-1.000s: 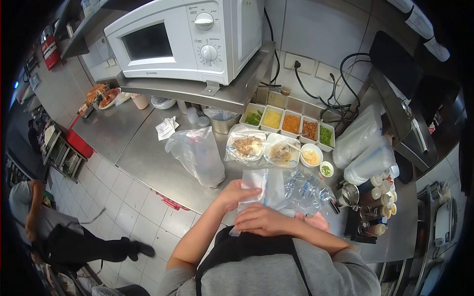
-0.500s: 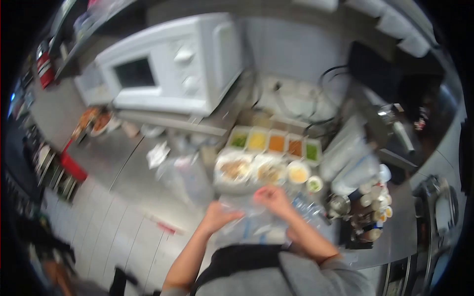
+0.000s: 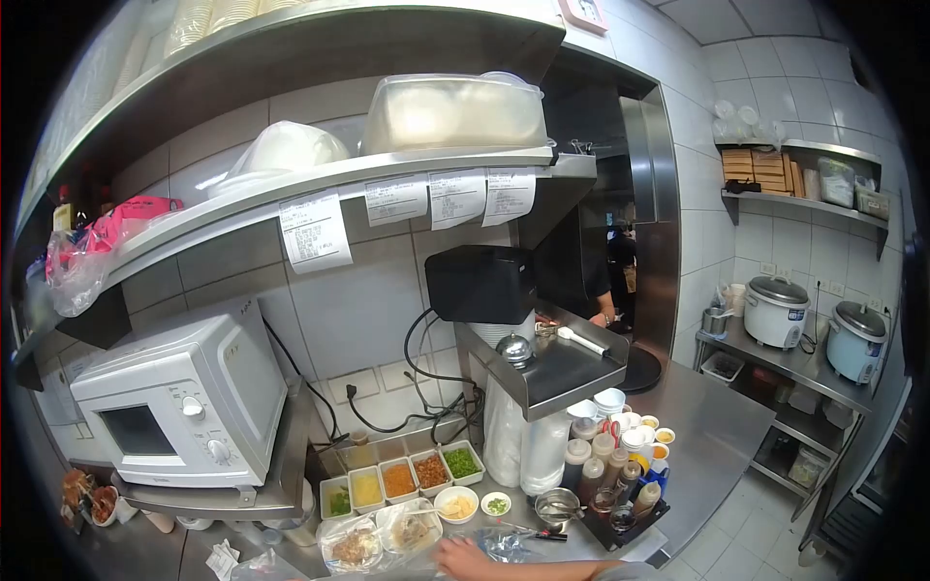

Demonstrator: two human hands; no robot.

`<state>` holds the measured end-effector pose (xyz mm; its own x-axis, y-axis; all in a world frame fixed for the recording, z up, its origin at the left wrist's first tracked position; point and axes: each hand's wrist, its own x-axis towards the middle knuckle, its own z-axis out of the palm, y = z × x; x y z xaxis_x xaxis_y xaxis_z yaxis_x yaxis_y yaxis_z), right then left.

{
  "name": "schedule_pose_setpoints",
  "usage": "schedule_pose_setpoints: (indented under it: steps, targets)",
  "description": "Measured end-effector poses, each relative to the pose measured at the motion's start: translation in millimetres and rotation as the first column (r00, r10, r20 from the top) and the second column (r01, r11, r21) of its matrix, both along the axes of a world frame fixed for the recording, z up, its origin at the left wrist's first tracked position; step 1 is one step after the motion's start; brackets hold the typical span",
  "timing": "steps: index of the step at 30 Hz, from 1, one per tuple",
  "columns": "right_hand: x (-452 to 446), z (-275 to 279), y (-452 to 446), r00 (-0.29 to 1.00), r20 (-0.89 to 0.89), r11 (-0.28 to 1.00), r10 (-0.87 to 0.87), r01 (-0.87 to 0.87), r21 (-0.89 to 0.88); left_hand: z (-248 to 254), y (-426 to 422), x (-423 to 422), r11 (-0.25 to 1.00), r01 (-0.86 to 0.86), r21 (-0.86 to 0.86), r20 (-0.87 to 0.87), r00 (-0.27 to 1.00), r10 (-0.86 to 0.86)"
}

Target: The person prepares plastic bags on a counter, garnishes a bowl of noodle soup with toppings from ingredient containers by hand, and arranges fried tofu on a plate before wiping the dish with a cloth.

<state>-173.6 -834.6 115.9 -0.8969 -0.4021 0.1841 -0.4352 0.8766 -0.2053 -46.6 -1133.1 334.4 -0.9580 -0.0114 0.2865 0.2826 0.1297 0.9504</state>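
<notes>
At the bottom edge, my right hand (image 3: 463,559) reaches in from the right with its fingers curled. What they close on is hidden by the frame edge; clear plastic (image 3: 412,562) shows beside the fingertips. My left hand is out of view. Just beyond my right hand lie two plastic-lined containers of food, a left one (image 3: 352,545) and a right one (image 3: 410,526). A bowl of pale yellow food (image 3: 455,504) and a small cup of chopped greens (image 3: 497,504) stand close by. Crumpled clear plastic (image 3: 506,545) lies right of the hand.
Behind the food is a row of topping tubs (image 3: 398,480). A microwave (image 3: 179,407) stands left; sauce bottles (image 3: 593,476) and a metal bowl (image 3: 559,506) stand right. Order slips (image 3: 316,232) hang from the shelf (image 3: 387,167). Rice cookers (image 3: 777,308) sit far right. Another person's hand (image 3: 603,318) shows in the opening.
The view has tilted upward, so the counter sits lower in frame. My left hand has dropped out of sight, and only my right hand and forearm show at the bottom.
</notes>
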Motion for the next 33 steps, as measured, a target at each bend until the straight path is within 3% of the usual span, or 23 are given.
schedule_pose_setpoints:
  steps: [1, 2, 3, 4, 6, 8, 9, 10, 11, 13, 15, 18, 20, 24, 29, 33]
  targets:
    - [18, 55, -10, 1.0, -0.021, 0.989, 0.011, -0.014, -0.147, 15, 17, 7, 0.987, 0.012, -0.162, 0.004, 1.0, -0.011]
    - [31, 99, -21, 0.999, -0.036, 0.956, 0.021, -0.031, -0.291, 3, 29, 2, 0.999, 0.036, -0.038, 0.006, 0.999, -0.036]
    - [18, 99, -35, 0.961, -0.02, 0.756, 0.276, -0.229, -0.613, 2, 37, -2, 0.988, 0.061, -0.14, 0.009, 0.998, -0.06]
    - [9, 97, -49, 0.858, -0.086, 0.41, 0.506, -0.327, -0.851, 3, 45, -5, 0.968, 0.078, -0.238, 0.023, 0.997, -0.074]
    - [24, 137, -67, 0.596, 0.066, 0.08, 0.8, 0.002, -0.997, -16, 54, -14, 0.996, 0.094, -0.012, -0.079, 0.992, -0.094]
    - [23, 152, -75, 0.679, 0.131, 0.335, 0.723, -0.178, -0.925, -29, 49, -32, 0.998, -0.001, -0.063, -0.227, 0.974, -0.014]
    - [20, 154, -78, 0.666, 0.22, 0.362, 0.713, -0.081, -0.929, -27, 44, -26, 1.0, 0.018, -0.003, -0.151, 0.988, -0.018]
    - [19, 156, -82, 0.641, 0.312, 0.396, 0.701, 0.013, -0.918, -28, 37, -26, 0.995, -0.048, -0.084, -0.253, 0.967, 0.025]
    - [25, 166, -86, 0.722, 0.276, 0.423, 0.634, -0.026, -0.906, -25, 33, -21, 0.999, -0.047, 0.006, -0.194, 0.98, 0.047]
    - [27, 167, -94, 0.741, 0.175, 0.359, 0.649, -0.095, -0.929, -22, 21, -15, 0.989, -0.092, 0.116, -0.061, 0.993, 0.1]
    - [29, 169, -101, 0.761, 0.098, 0.394, 0.642, -0.218, -0.893, -32, 7, -13, 0.975, -0.144, 0.17, 0.045, 0.989, 0.138]
    - [33, 171, -112, 0.744, 0.112, 0.409, 0.659, -0.23, -0.883, -49, -6, -9, 0.933, -0.172, 0.315, 0.08, 0.985, 0.155]
    - [41, 179, -122, 0.732, 0.16, 0.349, 0.662, -0.112, -0.93, -55, -10, -6, 0.876, -0.184, 0.447, 0.097, 0.983, 0.157]
    - [35, 170, -127, 0.722, 0.239, 0.349, 0.649, -0.004, -0.937, -65, -17, 3, 0.851, -0.277, 0.447, 0.109, 0.961, 0.256]
    - [34, 164, -133, 0.751, 0.178, 0.416, 0.636, -0.14, -0.898, -88, -21, 1, 0.865, -0.33, 0.377, 0.075, 0.942, 0.327]
    - [23, 156, -139, 0.75, 0.181, 0.472, 0.636, -0.193, -0.86, -94, -14, -3, 0.853, -0.248, 0.458, -0.012, 0.958, 0.285]
